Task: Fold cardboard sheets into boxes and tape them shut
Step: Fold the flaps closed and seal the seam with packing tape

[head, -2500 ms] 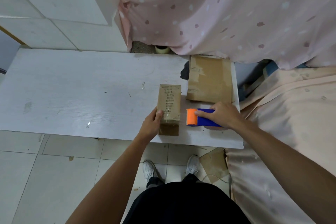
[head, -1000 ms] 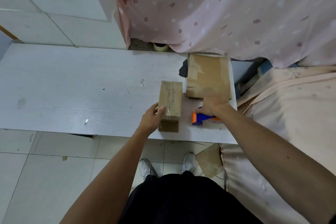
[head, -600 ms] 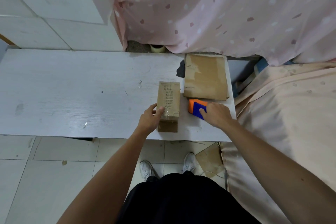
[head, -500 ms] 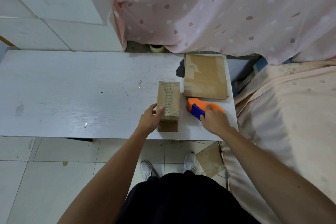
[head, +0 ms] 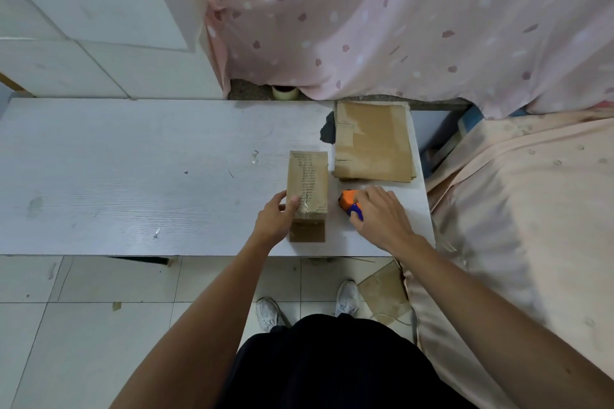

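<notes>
A small folded cardboard box [head: 308, 180] stands on the white table [head: 133, 176], with clear tape along its top seam. My left hand [head: 274, 219] grips the box's near left corner, thumb on top. Just to the right, my right hand [head: 382, 216] covers an orange and blue tape dispenser [head: 350, 204] that lies on the table; only its left end shows, and my fingers curl over it. A stack of flat cardboard sheets [head: 373, 141] lies behind the dispenser at the table's far right corner.
A roll of tape [head: 285, 92] sits on the floor beyond the table's far edge. A pink dotted curtain [head: 398, 20] hangs behind. A peach-covered bed [head: 531, 209] borders the table on the right. A cardboard scrap [head: 382, 292] lies on the tiled floor by my shoes.
My right hand set the tape dispenser down on the table beside the box and shifted over it. The left hand and the box stayed where they were.
</notes>
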